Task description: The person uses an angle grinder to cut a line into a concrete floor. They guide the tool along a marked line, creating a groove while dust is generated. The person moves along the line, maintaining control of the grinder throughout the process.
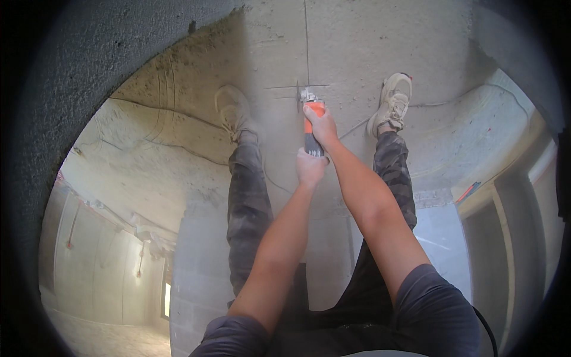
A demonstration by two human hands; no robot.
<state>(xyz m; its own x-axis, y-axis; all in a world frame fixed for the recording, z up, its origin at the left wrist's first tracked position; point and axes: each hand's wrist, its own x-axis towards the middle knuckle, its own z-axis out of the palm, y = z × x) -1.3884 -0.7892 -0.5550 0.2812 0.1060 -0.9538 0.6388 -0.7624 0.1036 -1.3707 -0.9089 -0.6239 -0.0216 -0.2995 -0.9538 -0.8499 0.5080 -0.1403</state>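
Cutting concrete floor [357, 47] between feet: angle grinder [311, 119] at junction of long scored line [306, 35] and short cross-cut. Right hand [322, 126] clenched on body, left hand [310, 167] clasping rear. Cross-cut short; judged partly done.

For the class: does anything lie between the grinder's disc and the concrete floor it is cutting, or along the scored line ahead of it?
Nothing visible does. The angle grinder, held by the right hand and left hand, meets bare concrete floor; both shoes stand well aside of the scored line.

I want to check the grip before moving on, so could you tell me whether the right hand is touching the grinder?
Touching. The head view shows the right hand wrapped over the orange grinder near its front end, no gap visible.
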